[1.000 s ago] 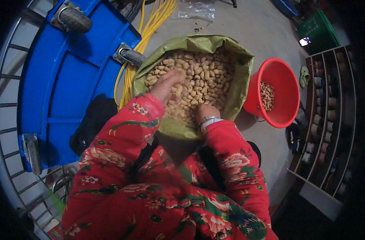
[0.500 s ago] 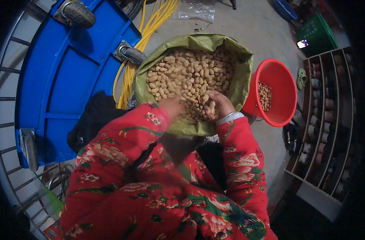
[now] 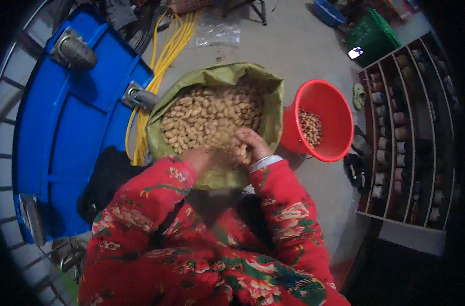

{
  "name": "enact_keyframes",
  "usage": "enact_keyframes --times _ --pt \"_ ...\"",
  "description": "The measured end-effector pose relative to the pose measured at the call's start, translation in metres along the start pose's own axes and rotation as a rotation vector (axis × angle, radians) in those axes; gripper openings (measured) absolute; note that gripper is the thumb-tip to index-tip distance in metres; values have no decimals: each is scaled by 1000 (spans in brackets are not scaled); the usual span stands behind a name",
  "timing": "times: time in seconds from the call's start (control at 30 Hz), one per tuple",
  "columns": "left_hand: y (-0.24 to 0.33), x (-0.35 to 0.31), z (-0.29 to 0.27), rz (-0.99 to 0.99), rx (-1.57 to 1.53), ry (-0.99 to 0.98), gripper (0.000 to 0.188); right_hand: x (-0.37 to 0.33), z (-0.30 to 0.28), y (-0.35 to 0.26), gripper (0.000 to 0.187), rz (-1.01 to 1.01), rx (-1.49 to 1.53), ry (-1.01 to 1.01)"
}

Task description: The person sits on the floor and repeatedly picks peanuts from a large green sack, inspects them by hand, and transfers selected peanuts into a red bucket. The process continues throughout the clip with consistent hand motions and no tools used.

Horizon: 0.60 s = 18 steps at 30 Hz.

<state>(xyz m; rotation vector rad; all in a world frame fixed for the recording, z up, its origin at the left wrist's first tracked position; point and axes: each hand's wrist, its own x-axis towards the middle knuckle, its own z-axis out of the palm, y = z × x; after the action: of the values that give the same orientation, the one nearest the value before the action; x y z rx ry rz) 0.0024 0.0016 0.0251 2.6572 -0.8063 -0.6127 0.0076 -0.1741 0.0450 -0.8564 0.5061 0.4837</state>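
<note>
Here we noted peanuts (image 3: 191,121) inside the open green sack (image 3: 274,102), left of the red bucket (image 3: 335,115). We saw the right hand (image 3: 256,146) half-curled around some; the left hand (image 3: 199,159) was blurred, its opening and hold indeterminable.

Forearms (image 3: 288,206) forward, right hand (image 3: 255,146) half-curled, left hand (image 3: 198,158) near it, blurred, perhaps also bent.

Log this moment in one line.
left hand: at in-shell peanuts, grip unclear; right hand: curled at peanuts; green sack: open; red bucket: right of sack, peanuts inside
</note>
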Motion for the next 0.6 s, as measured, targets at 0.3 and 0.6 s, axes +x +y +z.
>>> enact_keyframes --times 0.3,0.6 --pt "-6 12 28 113 160 -21 17 -8 -1 -5 15 -2 -71 26" --pt "0 4 16 21 92 -127 17 -2 -11 2 15 -22 -24 -20"
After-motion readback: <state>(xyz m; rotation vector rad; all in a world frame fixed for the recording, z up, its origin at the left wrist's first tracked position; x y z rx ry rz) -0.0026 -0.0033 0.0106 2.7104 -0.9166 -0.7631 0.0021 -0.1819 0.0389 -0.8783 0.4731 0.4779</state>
